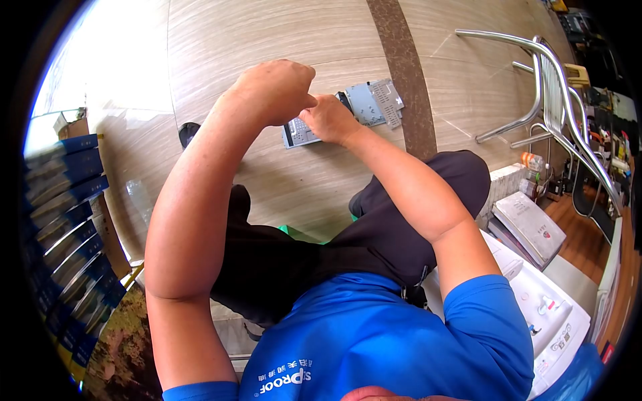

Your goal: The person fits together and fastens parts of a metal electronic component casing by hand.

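My left hand is raised above the floor with its fingers curled and closed. What it grips, if anything, is hidden behind the hand. My right hand meets it at the thumb side, fingers bent and closed, just over a flat metal housing with small holes and slots. Both hands cover part of this housing. To the right of my right hand lies a blue-grey metal plate. A perforated metal panel rests across its far end. Between housing and plate, a narrow black part shows.
A metal-framed chair stands at right. Below it are a thick book or binder and a white plastic tub. Blue boxes are stacked at left. A small black object is on the floor beside my left forearm.
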`<state>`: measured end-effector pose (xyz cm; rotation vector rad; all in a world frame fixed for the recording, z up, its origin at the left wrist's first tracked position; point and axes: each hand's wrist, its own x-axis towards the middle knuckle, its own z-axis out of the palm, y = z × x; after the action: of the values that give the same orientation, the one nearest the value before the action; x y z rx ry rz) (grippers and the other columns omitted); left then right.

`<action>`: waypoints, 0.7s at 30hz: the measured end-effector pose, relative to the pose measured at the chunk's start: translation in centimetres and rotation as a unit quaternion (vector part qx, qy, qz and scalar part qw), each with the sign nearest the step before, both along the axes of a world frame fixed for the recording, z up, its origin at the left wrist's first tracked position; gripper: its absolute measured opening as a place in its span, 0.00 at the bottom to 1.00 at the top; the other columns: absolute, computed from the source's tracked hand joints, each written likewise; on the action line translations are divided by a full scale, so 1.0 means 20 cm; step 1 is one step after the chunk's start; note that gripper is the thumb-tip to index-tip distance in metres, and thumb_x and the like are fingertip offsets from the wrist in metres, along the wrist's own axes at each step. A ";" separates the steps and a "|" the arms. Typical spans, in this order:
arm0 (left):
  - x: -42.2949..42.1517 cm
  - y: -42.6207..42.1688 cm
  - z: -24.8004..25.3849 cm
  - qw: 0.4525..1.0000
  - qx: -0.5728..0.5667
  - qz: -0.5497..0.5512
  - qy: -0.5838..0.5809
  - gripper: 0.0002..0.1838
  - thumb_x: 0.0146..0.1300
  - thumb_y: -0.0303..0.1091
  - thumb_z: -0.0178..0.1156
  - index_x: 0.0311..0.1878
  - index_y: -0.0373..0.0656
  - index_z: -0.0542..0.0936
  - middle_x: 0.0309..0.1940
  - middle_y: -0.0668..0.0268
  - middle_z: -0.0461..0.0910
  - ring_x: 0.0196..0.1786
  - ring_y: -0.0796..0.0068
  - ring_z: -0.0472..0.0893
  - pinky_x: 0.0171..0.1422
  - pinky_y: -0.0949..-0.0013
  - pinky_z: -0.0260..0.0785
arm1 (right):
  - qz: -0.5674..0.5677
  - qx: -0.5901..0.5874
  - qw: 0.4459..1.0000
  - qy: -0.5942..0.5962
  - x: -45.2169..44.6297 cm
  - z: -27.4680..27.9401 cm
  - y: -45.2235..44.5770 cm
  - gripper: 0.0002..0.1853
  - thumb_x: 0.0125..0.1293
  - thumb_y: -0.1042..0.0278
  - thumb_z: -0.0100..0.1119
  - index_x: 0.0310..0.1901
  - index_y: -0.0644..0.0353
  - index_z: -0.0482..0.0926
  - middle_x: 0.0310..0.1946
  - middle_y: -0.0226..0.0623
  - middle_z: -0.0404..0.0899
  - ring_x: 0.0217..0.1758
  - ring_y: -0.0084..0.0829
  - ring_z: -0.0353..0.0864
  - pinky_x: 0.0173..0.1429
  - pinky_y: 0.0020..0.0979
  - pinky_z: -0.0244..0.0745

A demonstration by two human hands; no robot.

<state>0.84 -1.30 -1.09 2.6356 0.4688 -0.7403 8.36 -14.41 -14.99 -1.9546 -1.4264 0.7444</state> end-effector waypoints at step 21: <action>-0.03 0.00 -0.03 0.997 0.015 -0.014 -0.077 0.16 0.66 0.42 0.64 0.48 0.39 0.81 0.47 0.56 0.85 0.54 0.56 0.83 0.58 0.56 0.75 | -0.020 -0.040 0.999 0.012 0.00 -0.01 0.00 0.13 0.68 0.62 0.60 0.46 0.63 0.82 0.33 0.55 0.83 0.42 0.54 0.84 0.48 0.48 0.78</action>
<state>0.21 -1.35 -1.62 2.7067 0.4033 -0.5369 8.46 -14.37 -15.20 -2.0214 -1.3588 0.8148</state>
